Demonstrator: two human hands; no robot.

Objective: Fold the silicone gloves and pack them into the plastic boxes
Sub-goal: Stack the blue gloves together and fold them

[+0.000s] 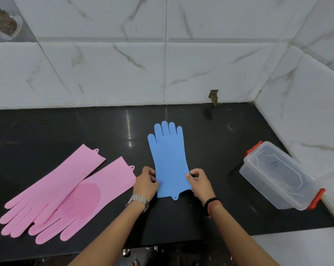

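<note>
Blue silicone glove (168, 160) lies flat on the black counter (210, 135), fingers pointing far toward the tiled wall (104, 70), cuff near the person; the left hand (146, 184) pinches the cuff's left edge and the right hand (199, 182) pinches its right edge, fingers curled closed on the silicone; two pink gloves (62, 192) overlap at the left; a clear plastic box (279, 176) with red clips, lid on, sits well apart at the right.

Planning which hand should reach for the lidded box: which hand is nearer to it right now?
The right hand. It grips the blue glove's right edge, with bare counter between it and the plastic box further right. The left hand holds the glove's far edge.
</note>
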